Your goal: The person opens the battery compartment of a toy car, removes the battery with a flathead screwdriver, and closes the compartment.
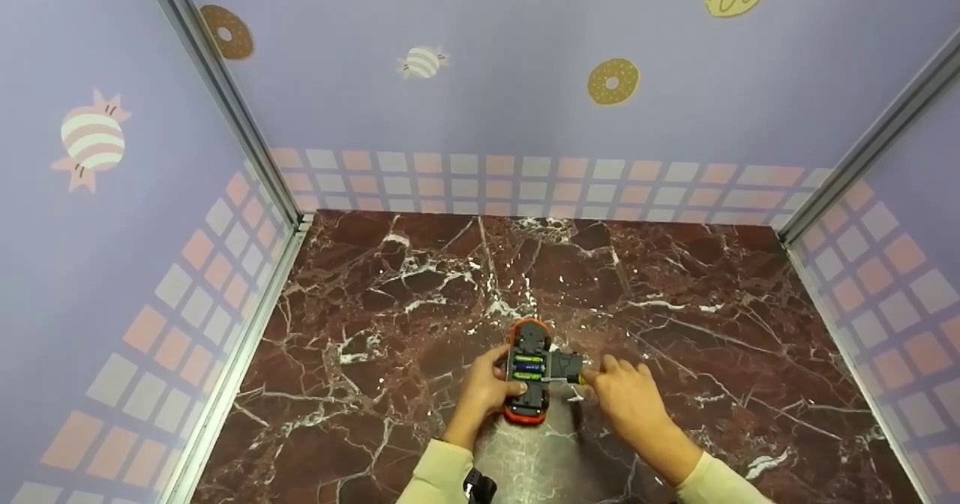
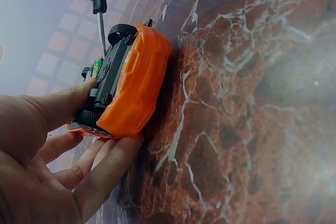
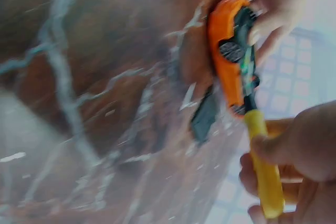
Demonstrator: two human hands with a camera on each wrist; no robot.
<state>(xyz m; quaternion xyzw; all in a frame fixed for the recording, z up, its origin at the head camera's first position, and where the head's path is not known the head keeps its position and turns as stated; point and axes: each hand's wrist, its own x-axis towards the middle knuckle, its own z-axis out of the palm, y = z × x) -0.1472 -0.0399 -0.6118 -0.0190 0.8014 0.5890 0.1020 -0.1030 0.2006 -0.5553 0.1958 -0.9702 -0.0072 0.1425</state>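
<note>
An orange toy car (image 1: 531, 331) is turned wheels up, its black underside showing. My left hand (image 1: 484, 388) grips it from the left, thumb on the underside and fingers along the side. Several batteries (image 1: 528, 367), green and blue, lie in its uncovered compartment. My right hand (image 1: 628, 393) holds a screwdriver (image 3: 266, 169) by its yellow handle. Its metal shaft reaches over the compartment, with the tip right at the end of the nearest green battery. A dark battery cover (image 1: 566, 365) lies on the tabletop just right of the car.
The red-brown marbled tabletop (image 1: 360, 414) spreads around the hands. Lilac panels with printed sweets stand at the back (image 1: 510, 114), left (image 1: 172, 211) and right (image 1: 900, 219), with metal rails at their corners. A dark wrist device (image 1: 480, 485) sits at the left sleeve.
</note>
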